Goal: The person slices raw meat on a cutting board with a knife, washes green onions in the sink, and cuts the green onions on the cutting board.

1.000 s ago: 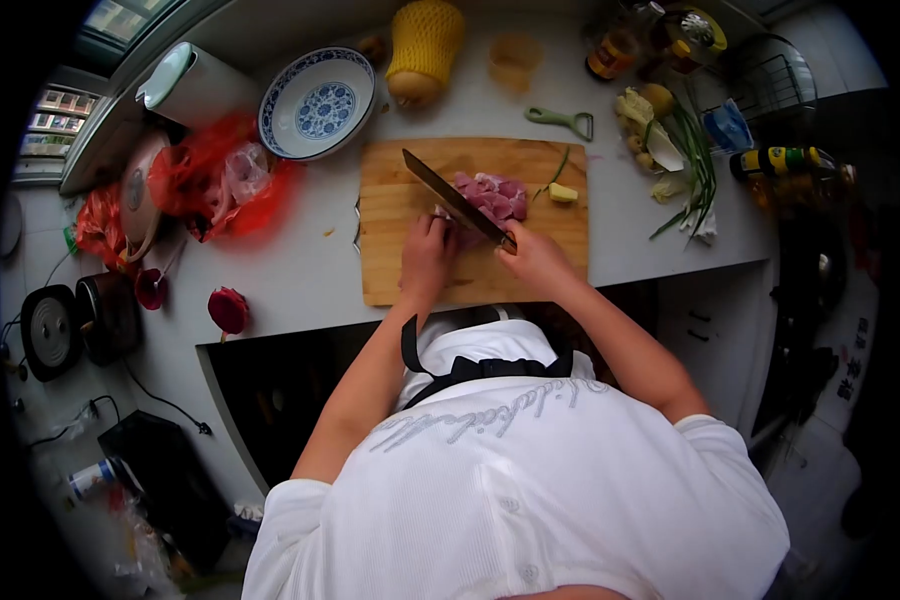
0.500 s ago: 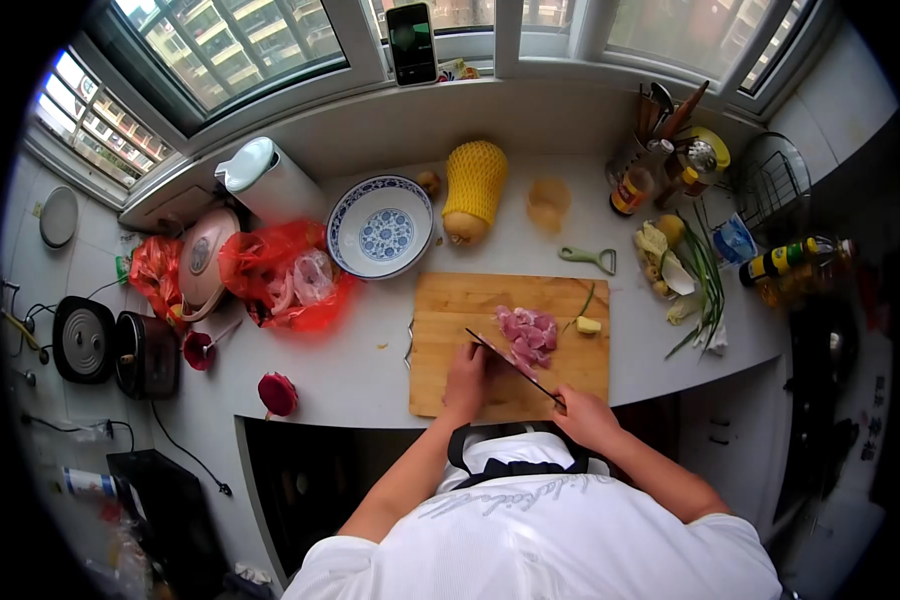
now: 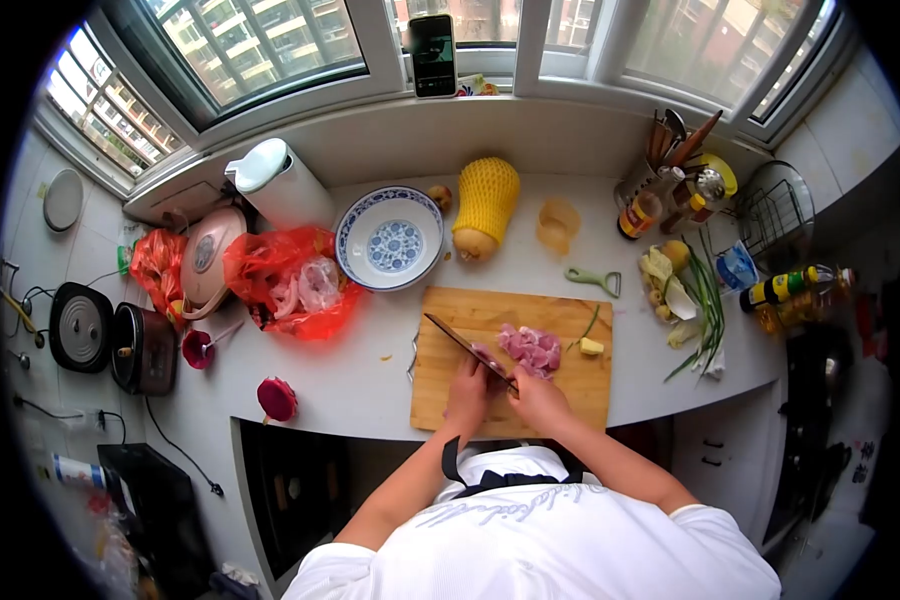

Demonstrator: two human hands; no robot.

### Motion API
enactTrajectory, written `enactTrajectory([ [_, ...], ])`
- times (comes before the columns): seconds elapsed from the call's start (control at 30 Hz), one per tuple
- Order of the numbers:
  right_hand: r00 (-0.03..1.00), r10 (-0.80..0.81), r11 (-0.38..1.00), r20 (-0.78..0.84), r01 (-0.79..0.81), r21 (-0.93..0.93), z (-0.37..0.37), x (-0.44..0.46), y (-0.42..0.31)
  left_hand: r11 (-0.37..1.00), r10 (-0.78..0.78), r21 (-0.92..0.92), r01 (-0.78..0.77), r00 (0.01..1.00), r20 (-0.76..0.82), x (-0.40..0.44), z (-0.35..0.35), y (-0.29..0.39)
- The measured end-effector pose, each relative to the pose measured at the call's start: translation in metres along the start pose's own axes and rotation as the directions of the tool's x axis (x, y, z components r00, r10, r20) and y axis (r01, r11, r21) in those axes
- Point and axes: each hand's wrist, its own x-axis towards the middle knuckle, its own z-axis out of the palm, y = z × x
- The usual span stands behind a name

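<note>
My right hand [image 3: 540, 403] grips a kitchen knife [image 3: 460, 340], its dark blade slanting up to the left over the wooden cutting board [image 3: 435, 385]. Close beside the blade is my left hand [image 3: 467, 394], its fingers curled on a piece of raw meat [image 3: 481, 353] that the knife partly hides. A pile of cut pink meat [image 3: 530, 350] lies just beyond my right hand. Near the board's right edge are a pale yellow piece, perhaps ginger [image 3: 591, 347], and a strip of scallion [image 3: 590, 322].
Behind the board stand a blue-and-white bowl [image 3: 347, 240] and a squash in yellow netting [image 3: 489, 195]. A green peeler [image 3: 592, 280] lies to the right, with scallions [image 3: 710, 310] and bottles [image 3: 638, 212] farther over. Red plastic bags [image 3: 315, 320] sit to the left.
The knife has shifted left and its tip now reaches farther over the board's left part. My right hand has come closer to my left hand. The camera view has tilted slightly.
</note>
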Motion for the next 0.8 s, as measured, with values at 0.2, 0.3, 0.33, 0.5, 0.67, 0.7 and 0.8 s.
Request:
enactTrajectory([
  [0.2,0.998,0.045,0.999,0.036,-0.045,-0.015,-0.010,-0.024,0.018,1.000,-0.010,-0.008,0.010,1.000,0.030,0.002,-0.005,0.005],
  [0.3,0.998,0.042,0.999,0.047,-0.041,-0.005,-0.014,-0.046,0.038,0.999,-0.030,-0.017,0.031,0.999,0.043,0.001,-0.004,0.004],
  [0.33,0.997,0.053,0.998,0.057,-0.052,-0.026,-0.017,-0.050,0.035,0.999,-0.041,-0.009,0.041,0.998,0.053,0.002,-0.004,0.006],
  [0.5,0.997,0.024,0.998,0.067,-0.020,-0.064,-0.028,-0.036,-0.007,0.998,-0.047,-0.036,0.048,0.999,0.019,0.001,-0.006,0.007],
  [0.67,0.989,-0.140,0.990,-0.055,0.140,-0.005,-0.015,-0.013,-0.002,0.999,-0.049,0.003,0.049,0.998,0.043,-0.007,-0.005,0.003],
  [0.7,0.991,-0.120,0.993,-0.061,0.119,-0.012,-0.015,-0.016,0.003,1.000,-0.010,0.026,0.009,0.999,0.037,-0.009,-0.006,0.003],
  [0.8,0.994,-0.089,0.996,-0.068,0.088,-0.022,-0.034,-0.037,0.002,0.999,-0.053,-0.002,0.053,0.998,0.027,-0.010,-0.018,0.017],
])
